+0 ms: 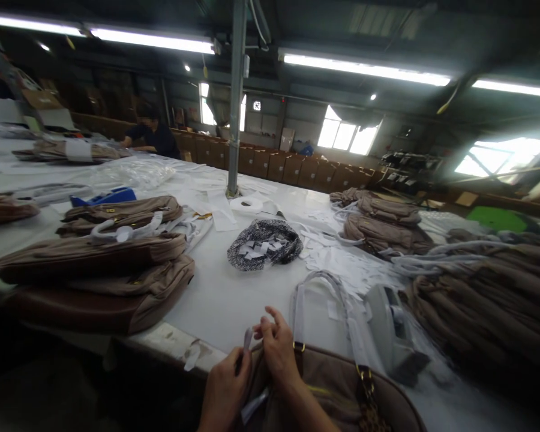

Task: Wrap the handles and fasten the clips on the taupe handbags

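A brown handbag (337,384) lies at the table's near edge in front of me, its paper-wrapped handles (324,300) stretching away across the white tabletop. My left hand (225,390) is closed on a thin white paper strip (247,341) that sticks up between both hands. My right hand (276,342) pinches the top of the same strip just above the bag's edge, its other fingers curled. Another bit of white paper (254,407) hangs below my hands.
A tape dispenser (393,336) stands right of the bag. Stacks of brown bags lie at left (94,276) and right (481,300). A patterned cloth with paper scraps (264,243), a steel post (236,96) and a person at the far left (150,135) are beyond.
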The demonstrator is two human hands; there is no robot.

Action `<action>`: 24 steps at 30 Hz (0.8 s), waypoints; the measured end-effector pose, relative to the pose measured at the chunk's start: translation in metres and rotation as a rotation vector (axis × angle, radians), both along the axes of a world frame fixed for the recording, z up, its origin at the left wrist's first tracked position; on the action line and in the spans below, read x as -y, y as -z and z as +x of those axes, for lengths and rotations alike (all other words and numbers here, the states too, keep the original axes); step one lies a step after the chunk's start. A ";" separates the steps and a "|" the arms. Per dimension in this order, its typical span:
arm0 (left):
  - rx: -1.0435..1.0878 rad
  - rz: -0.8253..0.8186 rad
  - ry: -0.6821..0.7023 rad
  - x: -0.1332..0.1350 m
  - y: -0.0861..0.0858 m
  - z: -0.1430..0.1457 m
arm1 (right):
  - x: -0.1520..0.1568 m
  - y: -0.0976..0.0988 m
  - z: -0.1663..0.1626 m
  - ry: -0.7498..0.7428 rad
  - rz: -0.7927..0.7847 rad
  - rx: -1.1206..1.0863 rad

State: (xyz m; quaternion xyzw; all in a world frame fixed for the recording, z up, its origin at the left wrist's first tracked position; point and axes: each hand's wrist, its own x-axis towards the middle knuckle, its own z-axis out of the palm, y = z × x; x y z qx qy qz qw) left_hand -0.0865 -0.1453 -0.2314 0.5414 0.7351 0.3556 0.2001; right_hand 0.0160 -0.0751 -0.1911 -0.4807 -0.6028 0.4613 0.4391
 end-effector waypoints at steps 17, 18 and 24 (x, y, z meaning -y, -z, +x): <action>0.286 0.011 -0.030 -0.004 0.014 -0.033 | 0.045 0.009 0.228 0.391 0.110 0.607; 0.277 0.003 -0.046 -0.004 0.015 -0.040 | 0.046 0.005 0.222 0.339 0.118 0.590; 0.272 -0.032 0.001 0.003 0.026 -0.074 | 0.039 -0.006 0.199 0.227 0.143 0.545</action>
